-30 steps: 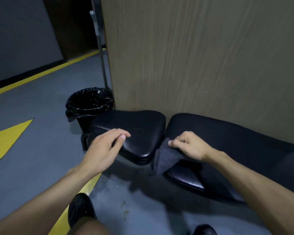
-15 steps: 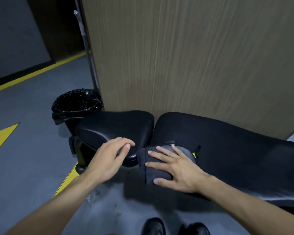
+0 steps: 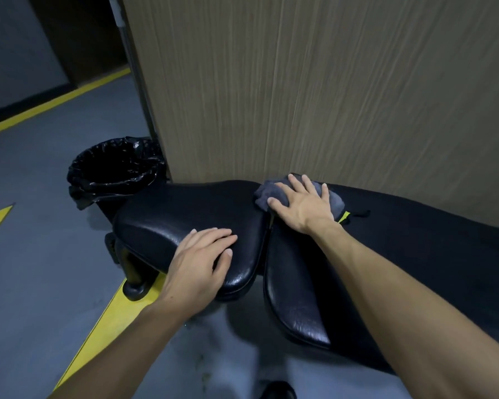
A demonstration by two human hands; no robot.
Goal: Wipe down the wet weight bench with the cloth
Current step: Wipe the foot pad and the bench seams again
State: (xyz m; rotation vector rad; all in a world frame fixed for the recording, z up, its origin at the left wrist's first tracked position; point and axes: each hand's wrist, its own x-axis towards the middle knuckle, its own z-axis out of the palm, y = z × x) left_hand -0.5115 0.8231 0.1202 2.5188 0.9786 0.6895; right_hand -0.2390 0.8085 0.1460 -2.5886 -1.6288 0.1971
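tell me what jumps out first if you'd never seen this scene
The black bench runs across the middle, against a tall wooden panel. The right hand presses a grey cloth flat at the far edge where the two pads meet, while the left hand rests on the near pad. A black-lined bin stands on the floor to the left.

One head-worn view, close over the bench

You look forward and down from your head, near the weight bench (image 3: 185, 220), facing the wood-grain panel (image 3: 314, 90) behind its far edge.
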